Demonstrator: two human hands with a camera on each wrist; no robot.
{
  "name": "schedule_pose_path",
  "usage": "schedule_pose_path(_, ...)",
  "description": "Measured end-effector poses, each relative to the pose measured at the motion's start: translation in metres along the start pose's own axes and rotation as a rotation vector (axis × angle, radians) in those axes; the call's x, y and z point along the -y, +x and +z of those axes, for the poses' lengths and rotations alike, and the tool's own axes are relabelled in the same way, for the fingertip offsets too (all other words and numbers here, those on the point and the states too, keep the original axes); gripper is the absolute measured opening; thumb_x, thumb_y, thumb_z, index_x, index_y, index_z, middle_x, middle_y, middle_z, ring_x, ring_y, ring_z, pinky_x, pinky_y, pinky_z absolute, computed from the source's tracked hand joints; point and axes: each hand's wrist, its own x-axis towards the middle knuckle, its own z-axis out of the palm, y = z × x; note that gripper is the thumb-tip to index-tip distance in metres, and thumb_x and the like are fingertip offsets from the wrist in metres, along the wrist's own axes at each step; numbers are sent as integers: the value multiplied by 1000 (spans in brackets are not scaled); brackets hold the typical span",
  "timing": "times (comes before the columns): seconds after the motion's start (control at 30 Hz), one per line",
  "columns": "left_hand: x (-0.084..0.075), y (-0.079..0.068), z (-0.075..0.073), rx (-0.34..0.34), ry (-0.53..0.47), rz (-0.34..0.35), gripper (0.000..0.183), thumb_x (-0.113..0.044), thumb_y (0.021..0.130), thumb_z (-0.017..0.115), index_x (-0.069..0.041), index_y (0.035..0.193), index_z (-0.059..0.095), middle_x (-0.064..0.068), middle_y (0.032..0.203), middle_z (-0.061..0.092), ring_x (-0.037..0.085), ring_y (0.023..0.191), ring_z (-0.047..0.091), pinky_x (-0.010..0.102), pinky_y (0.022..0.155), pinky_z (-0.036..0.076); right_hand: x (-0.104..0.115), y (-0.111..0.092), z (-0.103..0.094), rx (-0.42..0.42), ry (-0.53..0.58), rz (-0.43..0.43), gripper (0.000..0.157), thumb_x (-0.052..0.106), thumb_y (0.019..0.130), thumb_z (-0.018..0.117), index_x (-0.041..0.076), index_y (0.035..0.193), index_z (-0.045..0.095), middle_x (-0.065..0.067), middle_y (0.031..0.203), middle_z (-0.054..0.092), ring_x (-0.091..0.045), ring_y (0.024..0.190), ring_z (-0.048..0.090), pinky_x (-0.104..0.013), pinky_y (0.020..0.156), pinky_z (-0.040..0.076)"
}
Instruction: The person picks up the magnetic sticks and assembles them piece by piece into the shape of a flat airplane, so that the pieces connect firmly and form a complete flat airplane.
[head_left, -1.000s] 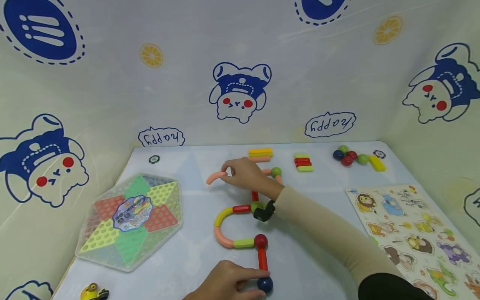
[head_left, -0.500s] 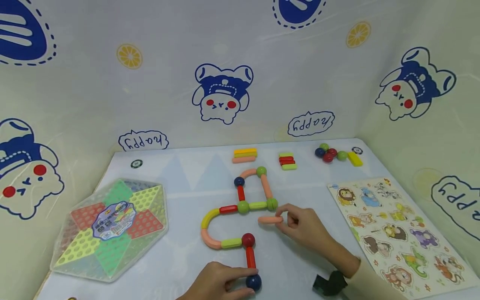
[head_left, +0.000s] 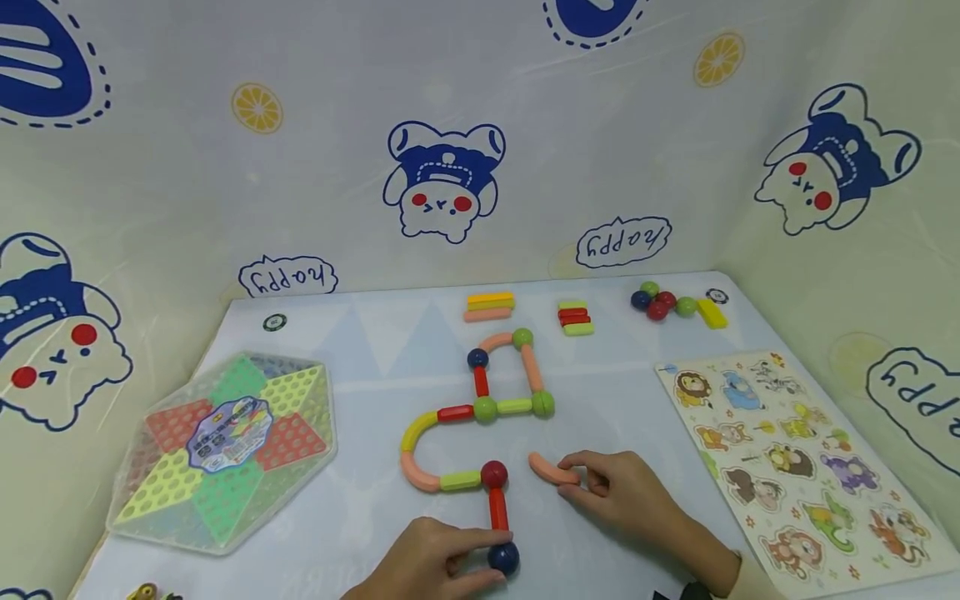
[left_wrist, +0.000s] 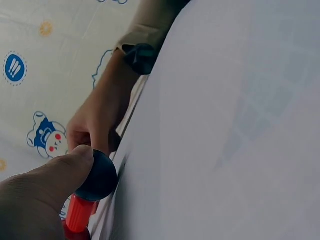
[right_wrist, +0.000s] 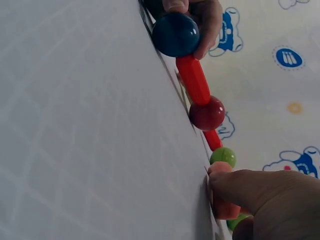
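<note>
At the front of the table my left hand (head_left: 429, 557) pinches a dark blue ball (head_left: 505, 560) between thumb and finger. A red rod (head_left: 498, 508) joins that ball to a red ball (head_left: 494, 474), from which a curve of pale green, pink and yellow rods (head_left: 420, 432) leads round to a closed loop of rods and balls farther back. My right hand (head_left: 628, 496) pinches one end of a curved pink rod (head_left: 550, 468), whose free end points toward the red ball, a gap between them. In the right wrist view the thumb lies along the pink rod (right_wrist: 227, 202).
Spare rods (head_left: 489, 307) lie at the back, with red and green rods (head_left: 575, 319) beside them. Several balls (head_left: 657, 305) and a yellow piece (head_left: 712, 314) sit back right. A hexagonal plastic box (head_left: 225, 450) is on the left, an animal sticker sheet (head_left: 806, 467) on the right.
My right hand has brought the curved pink rod from the back left of the loop round to the front right, near the red ball. The left hand keeps its hold on the blue ball.
</note>
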Motion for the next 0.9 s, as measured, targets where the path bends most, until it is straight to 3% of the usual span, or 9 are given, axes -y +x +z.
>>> schedule_pose_path(0.17, -1, 0, -2, -1, 7, -15, 31, -34, 87, 65, -25, 118, 65, -19, 51, 33, -16, 45, 26, 10, 38, 22, 1, 1, -3, 68, 80, -53, 17, 44, 81, 69, 37, 97, 67, 18, 50, 35, 3, 45, 32, -16, 43, 27)
schedule_pose_path(0.4, 1, -1, -3, 2, 12, -27, 32, -36, 87, 65, -26, 118, 65, -20, 52, 34, -15, 46, 29, 10, 39, 24, 4, -2, -11, 386, 378, -214, 16, 30, 83, 71, 28, 99, 70, 13, 55, 39, 3, 49, 35, -16, 43, 30)
schedule_pose_path(0.53, 1, -1, -2, 7, 15, -26, 32, -35, 88, 64, -25, 119, 65, -20, 52, 33, -15, 46, 28, 10, 39, 23, 8, -6, -11, 498, 432, -280, 16, 25, 84, 71, 27, 99, 68, 12, 56, 38, 4, 50, 34, -14, 45, 30)
schedule_pose_path(0.7, 1, -2, -1, 7, 13, -23, 32, -35, 88, 64, -25, 119, 65, -20, 52, 34, -15, 46, 27, 10, 39, 24, 14, -10, -8, 547, 444, -308, 16, 22, 85, 69, 27, 100, 66, 13, 57, 39, 6, 51, 35, -14, 45, 30)
schedule_pose_path(0.9, 0, -2, 1, 2, -2, -25, 32, -34, 88, 64, -25, 119, 65, -19, 52, 33, -15, 45, 27, 10, 38, 23, 21, -14, -6, 530, 432, -351, 15, 23, 85, 69, 27, 99, 65, 12, 57, 40, 8, 50, 34, -15, 42, 30)
